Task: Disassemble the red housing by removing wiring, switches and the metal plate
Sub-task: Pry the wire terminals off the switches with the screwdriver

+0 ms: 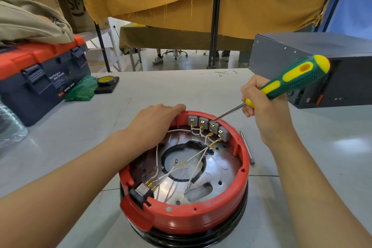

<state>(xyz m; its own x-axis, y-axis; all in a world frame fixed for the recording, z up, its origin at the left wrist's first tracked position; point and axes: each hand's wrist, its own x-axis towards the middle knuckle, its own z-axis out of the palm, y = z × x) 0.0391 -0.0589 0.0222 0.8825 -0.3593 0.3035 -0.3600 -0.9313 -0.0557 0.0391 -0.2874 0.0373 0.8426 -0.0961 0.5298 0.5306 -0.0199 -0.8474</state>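
red housing (184,217) right under me, my left hand (159,121) flat on rim at 11 o'clock, fingers relaxed; right hand (261,104) wrapped round screwdriver (289,84), tip at switches (209,127), 12 o'clock.

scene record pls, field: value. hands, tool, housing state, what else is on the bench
left hand: rests on far-left rim of the red housing, steadying it
right hand: grips the screwdriver
tool tip: at third of four grey switches on far wall
wiring: white wires still attached
metal plate: still inside housing
near-left rim: black switch, wired
bench: toolbox far left, tape roll, grey case right, thin metal tool beside housing
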